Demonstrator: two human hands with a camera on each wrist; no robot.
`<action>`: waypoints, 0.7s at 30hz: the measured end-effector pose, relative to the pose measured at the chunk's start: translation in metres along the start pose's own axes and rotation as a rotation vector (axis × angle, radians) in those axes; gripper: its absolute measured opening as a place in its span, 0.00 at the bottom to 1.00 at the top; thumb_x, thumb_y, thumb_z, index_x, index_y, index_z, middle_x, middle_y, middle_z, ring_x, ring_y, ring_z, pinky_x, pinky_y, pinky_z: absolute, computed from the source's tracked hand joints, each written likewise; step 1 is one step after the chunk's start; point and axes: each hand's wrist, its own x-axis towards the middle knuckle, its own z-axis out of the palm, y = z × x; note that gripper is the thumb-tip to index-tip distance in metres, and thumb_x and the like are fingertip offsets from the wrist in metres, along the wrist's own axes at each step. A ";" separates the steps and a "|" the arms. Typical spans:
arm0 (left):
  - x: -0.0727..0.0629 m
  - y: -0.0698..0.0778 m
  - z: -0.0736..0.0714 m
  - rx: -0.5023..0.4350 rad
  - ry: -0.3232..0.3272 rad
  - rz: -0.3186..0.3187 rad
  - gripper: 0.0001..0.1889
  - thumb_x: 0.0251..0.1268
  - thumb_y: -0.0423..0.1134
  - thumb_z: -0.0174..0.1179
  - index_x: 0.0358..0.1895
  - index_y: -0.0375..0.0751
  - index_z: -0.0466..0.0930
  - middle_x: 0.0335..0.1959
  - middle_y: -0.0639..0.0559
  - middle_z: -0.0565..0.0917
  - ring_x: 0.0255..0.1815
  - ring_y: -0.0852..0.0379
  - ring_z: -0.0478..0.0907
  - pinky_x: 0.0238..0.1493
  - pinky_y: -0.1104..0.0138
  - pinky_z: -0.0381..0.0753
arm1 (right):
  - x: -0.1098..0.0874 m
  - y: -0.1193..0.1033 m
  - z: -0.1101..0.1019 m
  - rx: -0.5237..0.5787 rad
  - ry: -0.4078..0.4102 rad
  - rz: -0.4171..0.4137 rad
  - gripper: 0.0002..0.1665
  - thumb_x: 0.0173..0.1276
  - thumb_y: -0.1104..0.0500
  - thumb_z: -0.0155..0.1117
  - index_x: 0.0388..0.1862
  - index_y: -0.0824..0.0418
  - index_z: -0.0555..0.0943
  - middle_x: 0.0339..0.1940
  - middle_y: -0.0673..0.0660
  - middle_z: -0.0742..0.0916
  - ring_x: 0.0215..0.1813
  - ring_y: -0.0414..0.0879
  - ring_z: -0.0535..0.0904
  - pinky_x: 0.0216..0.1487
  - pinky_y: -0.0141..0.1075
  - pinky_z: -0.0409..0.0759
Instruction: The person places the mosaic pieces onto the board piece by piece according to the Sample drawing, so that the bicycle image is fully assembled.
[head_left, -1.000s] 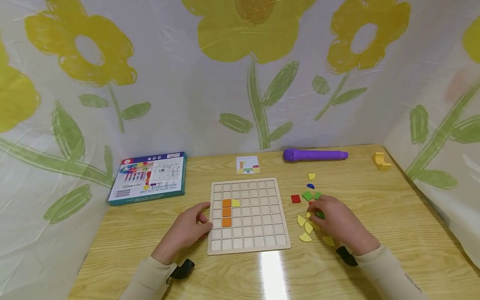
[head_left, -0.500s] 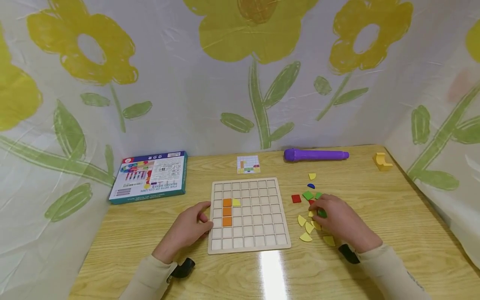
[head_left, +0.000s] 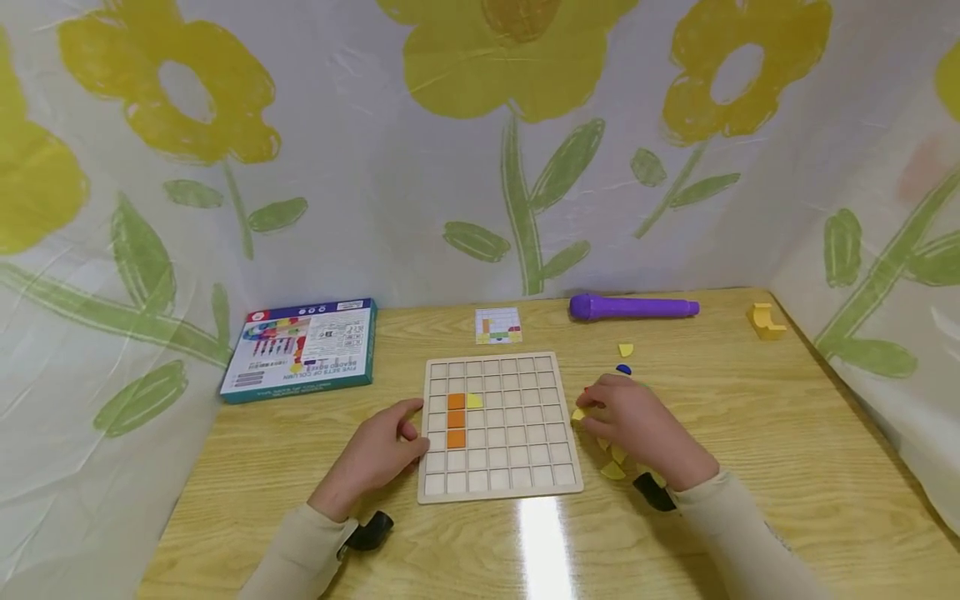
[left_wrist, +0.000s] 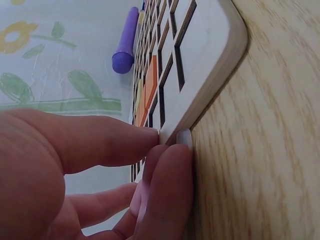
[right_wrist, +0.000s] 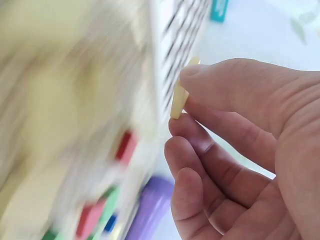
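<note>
My left hand (head_left: 375, 446) is at the left edge of a wooden grid board (head_left: 517, 493); thumb and fingers (left_wrist: 172, 175) hold the rim. Several orange square tiles (head_left: 457, 419) stand in one column of the board, with a yellow quarter-circle tile (head_left: 475, 401) beside the top one. My right hand (head_left: 637, 421), just off the board's right edge, pinches a yellow tile (right_wrist: 178, 97) between thumb and fingertips. In the right wrist view its other fingers are curled and hold nothing. Loose yellow tiles (head_left: 612, 472) lie under that hand, partly hidden.
A small pattern card (head_left: 498, 326) lies behind the board. A purple microphone-shaped stick (head_left: 633, 307) and a yellow stand (head_left: 764, 322) are at the back right. A flat box (head_left: 300, 350) lies left. A blue tile (head_left: 623, 369) and another yellow tile (head_left: 626, 350) lie beyond the right hand.
My right hand has picked a yellow tile from the loose pile and moved left toward the board. The left hand stays at the board's edge.
</note>
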 end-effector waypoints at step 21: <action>0.001 -0.002 -0.002 -0.130 -0.034 -0.041 0.32 0.74 0.36 0.70 0.79 0.44 0.72 0.40 0.48 0.82 0.28 0.56 0.82 0.33 0.66 0.82 | 0.065 -0.137 0.075 0.002 -0.087 -0.284 0.07 0.69 0.56 0.78 0.45 0.53 0.93 0.41 0.46 0.87 0.44 0.38 0.79 0.46 0.30 0.82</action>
